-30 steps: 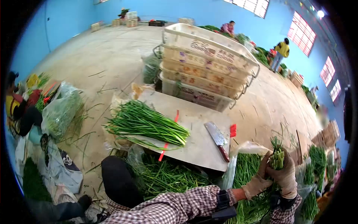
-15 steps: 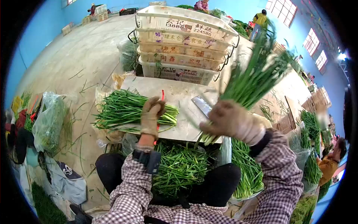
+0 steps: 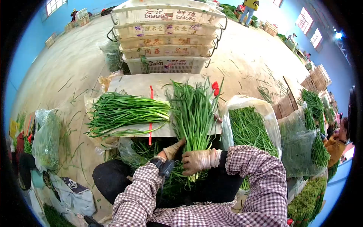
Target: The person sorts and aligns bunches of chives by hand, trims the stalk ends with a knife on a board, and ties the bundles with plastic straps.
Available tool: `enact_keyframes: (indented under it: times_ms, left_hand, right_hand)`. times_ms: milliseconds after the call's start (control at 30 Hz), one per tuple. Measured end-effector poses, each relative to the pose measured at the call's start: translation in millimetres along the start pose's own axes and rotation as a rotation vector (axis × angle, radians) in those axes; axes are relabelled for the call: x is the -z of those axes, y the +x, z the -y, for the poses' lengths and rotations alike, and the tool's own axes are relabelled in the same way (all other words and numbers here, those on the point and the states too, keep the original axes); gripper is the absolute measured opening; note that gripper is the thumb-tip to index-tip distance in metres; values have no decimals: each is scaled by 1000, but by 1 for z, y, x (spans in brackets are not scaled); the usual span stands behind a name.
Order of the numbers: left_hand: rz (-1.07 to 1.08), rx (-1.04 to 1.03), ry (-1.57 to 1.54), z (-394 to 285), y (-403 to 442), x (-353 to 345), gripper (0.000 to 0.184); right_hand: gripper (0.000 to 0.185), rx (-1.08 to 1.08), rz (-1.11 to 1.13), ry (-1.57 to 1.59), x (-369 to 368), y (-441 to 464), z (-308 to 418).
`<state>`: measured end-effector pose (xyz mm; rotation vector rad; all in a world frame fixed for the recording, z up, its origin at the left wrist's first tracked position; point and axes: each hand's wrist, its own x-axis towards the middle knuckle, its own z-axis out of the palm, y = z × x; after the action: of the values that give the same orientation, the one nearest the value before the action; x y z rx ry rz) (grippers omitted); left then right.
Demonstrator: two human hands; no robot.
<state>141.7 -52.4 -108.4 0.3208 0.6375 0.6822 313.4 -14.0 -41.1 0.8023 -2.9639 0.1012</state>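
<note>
My right hand (image 3: 199, 160), in a worn glove, is closed round the stems of an upright bunch of chives (image 3: 193, 113), its leaves fanning away from me over the board. Against the left side of those stems is my left hand (image 3: 173, 150), also gloved; its fingers are partly hidden, so its grip is unclear. A second pile of chives (image 3: 126, 113) lies sideways on the pale board (image 3: 162, 80), across a red strap (image 3: 151, 130). Something red (image 3: 215, 87) shows beyond the upright leaves. Loose chives (image 3: 143, 149) lie below the board, near my lap.
Stacked white crates (image 3: 166, 28) stand behind the board. At right, a plastic-lined container (image 3: 270, 113) holds more chives, beside another bag (image 3: 298, 151). A filled plastic bag (image 3: 46, 140) stands at left. A person in orange (image 3: 334, 147) is at far right; another stands at the back (image 3: 249, 9).
My right hand has brought the raised chives down and left, to in front of me. My left hand has left the lying pile and moved to the stems. The blade on the board is now hidden.
</note>
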Motion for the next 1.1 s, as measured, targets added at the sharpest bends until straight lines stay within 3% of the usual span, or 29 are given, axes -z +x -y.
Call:
enact_keyframes:
  times_ms: [67, 133, 200, 267, 367, 400, 433, 467, 500, 567, 600, 633, 667, 733, 767, 800, 833, 867, 967, 1067, 1100]
  left_hand:
    - [106, -41, -213, 28, 34, 17, 74]
    - [126, -222, -243, 40, 17, -19, 64]
    - [372, -126, -437, 34, 25, -33, 60]
    - [169, -97, -399, 34, 26, -28, 60]
    - [37, -132, -299, 10, -12, -48, 61]
    - [121, -115, -358, 18, 8, -12, 59]
    - [204, -92, -414, 27, 27, 23, 56]
    - [224, -134, -459, 33, 31, 36, 55]
    - [231, -44, -485, 30, 27, 37, 55]
    - [178, -75, -396, 32, 18, 26, 55]
    - [152, -90, -349, 31, 13, 18, 55]
    - [209, -99, -295, 30, 10, 9, 52]
    - [92, -78, -142, 28, 9, 4, 51]
    - [-140, -312, 423, 21, 0, -29, 57]
    - [-254, -439, 645, 26, 1, -30, 74]
    - [-580, -327, 1220, 23, 2, -35, 89]
    - [-651, -157, 1383, 13, -5, -60, 90]
    - [-721, 19, 1540, 4, -15, -84, 91]
    - [-716, -102, 1626, 6, -23, -101, 87]
    - [-582, -180, 1579, -16, -40, -120, 90]
    - [-426, -421, 1370, -18, -36, -102, 88]
  right_hand:
    - [32, -46, 43, 22, 1, 9, 10]
    - [38, -76, 45, 58, 10, 5, 18]
    - [42, -111, -46, 16, 16, 2, 23]
    - [52, -227, -51, 8, 30, -1, 35]
    - [68, -640, -142, 247, 68, -15, 62]
    - [83, -800, -184, 282, 83, -27, 63]
    - [78, -960, -368, 320, 77, -44, 58]
    - [77, -1274, -595, 386, 74, -48, 64]
    - [75, -1564, -925, 526, 32, -63, 61]
    - [74, -1825, -991, 1123, 8, -81, 34]
    - [74, -1872, -1058, 1508, -1, -82, 27]
    - [73, -1560, -1161, 1713, -9, -74, 24]
    - [72, -1225, -1240, 1885, -19, -61, 20]
    - [69, -801, -1470, 1838, 1, -32, 16]
    - [72, -1006, -1414, 1704, -12, -33, 9]
    - [75, -1198, -1354, 1561, -26, -33, 4]
    - [58, -1177, -1423, 1457, -24, -27, 1]
    - [52, -1204, -1475, 1445, -15, -21, 0]
    - [31, -1379, -1595, 1402, 0, -21, -6]
    - [31, -1482, -1647, 1081, 35, -14, -6]
    - [31, -1618, -1593, 783, 34, -23, -11]
